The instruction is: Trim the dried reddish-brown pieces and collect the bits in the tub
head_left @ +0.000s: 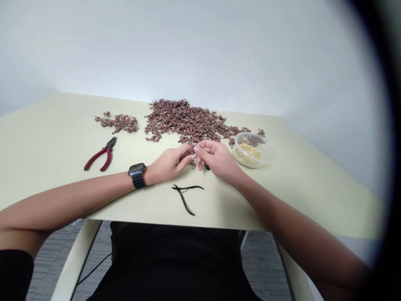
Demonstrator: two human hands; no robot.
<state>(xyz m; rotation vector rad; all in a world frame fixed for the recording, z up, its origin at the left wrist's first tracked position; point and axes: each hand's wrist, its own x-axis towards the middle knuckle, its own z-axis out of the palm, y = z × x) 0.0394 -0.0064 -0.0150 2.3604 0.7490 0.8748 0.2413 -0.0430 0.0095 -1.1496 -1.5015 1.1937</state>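
Observation:
My left hand [171, 164], with a dark watch [137, 174] on its wrist, pinches with thumb and fingers just in front of a large heap of small brown spindly pieces [184, 119]. Fingertip to fingertip with it, my right hand [217, 159] is closed in a pinch too. Whatever lies between the fingertips is too small and covered to name. A bit of brown shows on the table just below them, and a dark object [207, 167] peeks out under my right fingers. Nearer the table's front edge lies a pair of black nippers [184, 196] with its handles spread.
Pliers with red handles [105, 155] lie at the left, below a smaller pile of brown pieces [120, 123]. Right of my hands stands a clear round tub [239, 161] with small gold-coloured bits. A pale wall [175, 50] rises behind the table [56, 146].

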